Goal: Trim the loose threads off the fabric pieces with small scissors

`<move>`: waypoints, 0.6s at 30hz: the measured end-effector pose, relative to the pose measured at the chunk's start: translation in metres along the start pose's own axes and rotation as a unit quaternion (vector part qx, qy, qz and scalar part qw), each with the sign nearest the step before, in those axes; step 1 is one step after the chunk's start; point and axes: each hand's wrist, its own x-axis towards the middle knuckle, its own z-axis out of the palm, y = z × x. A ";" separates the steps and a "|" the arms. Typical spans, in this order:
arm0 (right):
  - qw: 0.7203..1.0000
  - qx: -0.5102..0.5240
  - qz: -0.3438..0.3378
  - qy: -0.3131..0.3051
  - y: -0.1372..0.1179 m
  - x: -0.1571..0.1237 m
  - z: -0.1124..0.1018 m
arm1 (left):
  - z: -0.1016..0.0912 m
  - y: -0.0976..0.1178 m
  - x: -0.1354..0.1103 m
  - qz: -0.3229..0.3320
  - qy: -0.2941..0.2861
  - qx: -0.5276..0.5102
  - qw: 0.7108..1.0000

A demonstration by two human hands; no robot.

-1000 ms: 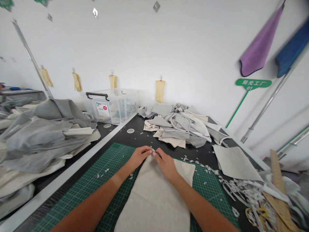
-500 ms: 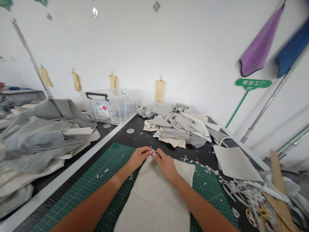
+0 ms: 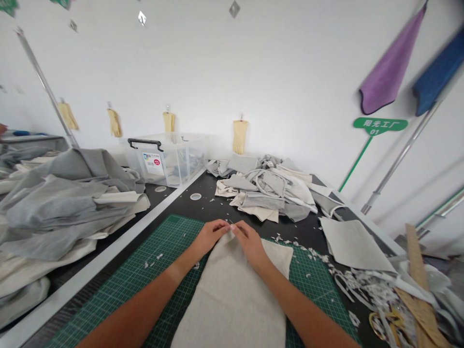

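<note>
A beige cloth piece [image 3: 235, 299], apparently of doubled fabric, lies over the green cutting mat [image 3: 159, 256] in front of me. My left hand [image 3: 213, 233] is closed in a pinch on its far edge, near the far left corner. Close against it, my right hand [image 3: 250, 241] is also closed, its thumb and index fingertip meeting the left fingertips at that edge. A thin dark sliver shows by the joined fingertips; what it belongs to is too small to tell. The cloth's far right corner lies flat beside my right wrist.
Grey and beige cloths [image 3: 264, 188] are heaped behind the mat, with a larger pile [image 3: 68, 198] at left. A clear plastic bin [image 3: 174, 159] stands at the back. Scraps [image 3: 377, 285], wooden rulers [image 3: 416, 270] and gold-handled scissors [image 3: 393, 321] lie at right.
My right fingertips have shifted slightly left and up, closing against the left ones. The slim metallic thing that showed between them is now mostly hidden. The cloth stays in place.
</note>
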 end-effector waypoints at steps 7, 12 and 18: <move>1.000 -0.024 -0.017 -0.003 0.006 0.004 -0.001 | 0.001 0.001 0.000 0.010 -0.005 -0.004 1.000; 1.000 -0.013 -0.023 0.002 0.003 0.003 -0.004 | 0.002 -0.001 0.000 0.002 -0.021 -0.009 1.000; 1.000 0.008 -0.023 0.019 -0.004 0.002 -0.013 | 0.003 0.014 -0.003 -0.031 -0.086 -0.037 0.995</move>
